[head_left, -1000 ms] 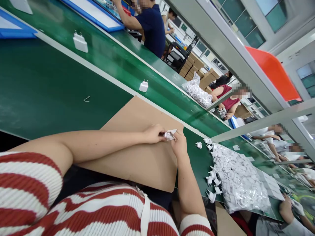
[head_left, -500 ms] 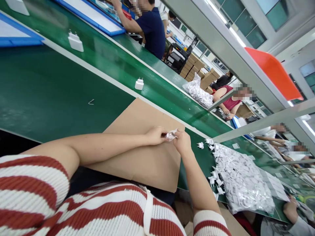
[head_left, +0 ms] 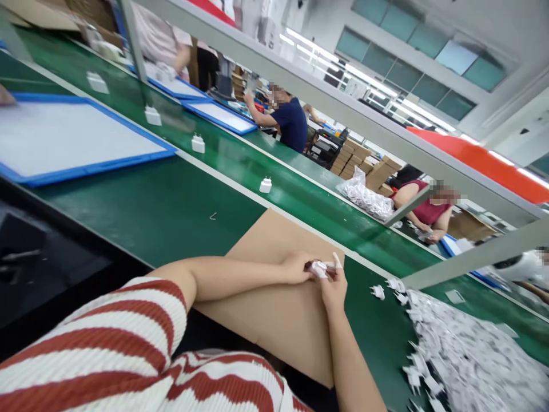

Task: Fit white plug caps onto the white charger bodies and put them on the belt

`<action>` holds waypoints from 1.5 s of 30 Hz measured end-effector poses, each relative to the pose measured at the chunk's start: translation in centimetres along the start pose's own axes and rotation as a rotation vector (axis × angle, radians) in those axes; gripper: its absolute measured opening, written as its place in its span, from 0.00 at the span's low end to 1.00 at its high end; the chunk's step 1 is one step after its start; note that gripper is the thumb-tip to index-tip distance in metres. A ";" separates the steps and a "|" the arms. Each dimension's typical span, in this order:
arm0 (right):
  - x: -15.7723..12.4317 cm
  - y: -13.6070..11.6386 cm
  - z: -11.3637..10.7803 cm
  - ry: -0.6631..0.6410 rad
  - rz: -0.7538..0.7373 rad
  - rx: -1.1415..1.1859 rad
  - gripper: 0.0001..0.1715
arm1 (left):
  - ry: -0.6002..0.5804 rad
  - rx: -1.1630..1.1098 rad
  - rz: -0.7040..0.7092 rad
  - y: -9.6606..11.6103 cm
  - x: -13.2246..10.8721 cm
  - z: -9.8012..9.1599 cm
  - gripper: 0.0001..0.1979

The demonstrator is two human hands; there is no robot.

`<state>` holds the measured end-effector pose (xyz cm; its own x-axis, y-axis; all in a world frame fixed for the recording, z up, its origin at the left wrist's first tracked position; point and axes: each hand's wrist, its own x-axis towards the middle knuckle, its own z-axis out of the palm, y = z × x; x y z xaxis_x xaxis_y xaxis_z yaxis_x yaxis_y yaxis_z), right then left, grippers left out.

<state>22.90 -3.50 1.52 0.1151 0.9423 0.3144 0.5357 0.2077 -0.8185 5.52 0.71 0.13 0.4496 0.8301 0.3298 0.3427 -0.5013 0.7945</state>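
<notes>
My left hand (head_left: 297, 269) is closed round one end of a small white plug adapter (head_left: 318, 269), above a brown cardboard sheet (head_left: 274, 309). My right hand (head_left: 333, 290) grips the adapter from the other side, with one finger raised. That finger has a white covering (head_left: 337, 261) at its tip. The fingers hide part of the adapter. To the right of my right hand lie several loose white plugs (head_left: 378, 292). Beside them is a large clear bag (head_left: 480, 343) packed with more white pieces.
White adapters (head_left: 265, 185) stand spaced along the green belt (head_left: 234, 166) beyond a pale rail. A blue-edged white tray (head_left: 86, 143) lies at left, and a small bent piece (head_left: 213, 216) on the green table. A grey post (head_left: 480, 252) slants at right. Co-workers sit across.
My view has swung left, bringing the blue-edged tray further into sight. Both hands stay together on the small white adapter; one finger of my right hand has lifted.
</notes>
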 end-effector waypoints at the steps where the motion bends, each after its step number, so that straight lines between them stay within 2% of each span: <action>1: 0.0 0.6 0.4 0.012 0.019 0.045 0.51 | -0.029 0.002 -0.013 -0.2 0.4 0.0 0.15; 3: 0.2 1.6 1.0 0.028 0.057 0.066 0.52 | -0.053 0.045 -0.086 -0.9 1.9 -0.2 0.16; 5: 0.6 2.0 1.2 0.057 0.113 0.060 0.48 | -0.018 0.111 -0.169 -1.8 4.3 -1.0 0.17; 9: 1.0 1.3 1.2 0.079 0.216 0.047 0.49 | 0.090 0.249 -0.264 -4.0 10.7 -4.2 0.19; 12: 0.8 0.8 1.3 0.063 0.227 0.049 0.48 | 0.148 0.365 -0.349 -5.2 15.2 -6.1 0.19; 14: 0.5 1.0 1.5 0.032 0.205 0.074 0.46 | 0.182 0.433 -0.384 -5.9 17.2 -6.4 0.18; 18: 0.3 1.8 2.0 -0.061 0.136 0.105 0.42 | 0.226 0.519 -0.453 -7.6 18.9 -5.6 0.17; 21: 0.2 2.3 2.2 -0.067 0.118 0.101 0.41 | 0.208 0.534 -0.533 -8.5 19.4 -5.9 0.19; 23: 0.2 2.5 2.3 -0.064 0.120 0.115 0.41 | 0.194 0.535 -0.560 -8.5 19.5 -6.7 0.25; 25: 0.3 2.6 2.3 -0.049 0.118 0.139 0.39 | 0.208 0.542 -0.560 -8.0 19.1 -7.6 0.37; 27: 0.4 2.8 2.3 -0.018 0.107 0.165 0.38 | 0.246 0.556 -0.543 -7.2 17.7 -8.2 0.49; 29: 0.5 2.9 2.3 0.006 0.099 0.189 0.36 | 0.282 0.560 -0.492 -6.6 15.0 -8.6 0.54; 33: 0.7 3.1 2.3 -0.013 0.110 0.212 0.36 | 0.319 0.559 -0.272 -6.9 6.4 -10.6 0.50; 36: 0.8 3.0 2.2 -0.036 0.114 0.193 0.37 | 0.364 0.652 -0.237 -7.8 -1.2 -14.4 0.37; 38: 0.9 2.9 2.1 -0.051 0.110 0.176 0.39 | 0.438 0.740 -0.313 -8.2 -6.2 -18.0 0.28; 41: 1.1 2.6 2.0 -0.070 0.105 0.153 0.41 | 0.609 0.802 -0.555 -8.3 -13.0 -23.5 0.21; 43: 1.2 2.5 1.9 -0.079 0.108 0.139 0.42 | 0.709 0.807 -0.673 -8.1 -16.3 -26.3 0.19; 45: 1.2 2.5 1.9 -0.090 0.108 0.114 0.42 | 0.745 0.778 -0.721 -7.8 -18.1 -27.8 0.18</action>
<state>22.77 -1.30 -1.06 0.0888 0.9792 0.1822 0.4251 0.1281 -0.8960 -28.23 -3.62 2.13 -0.5139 0.7802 0.3566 0.8138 0.3120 0.4903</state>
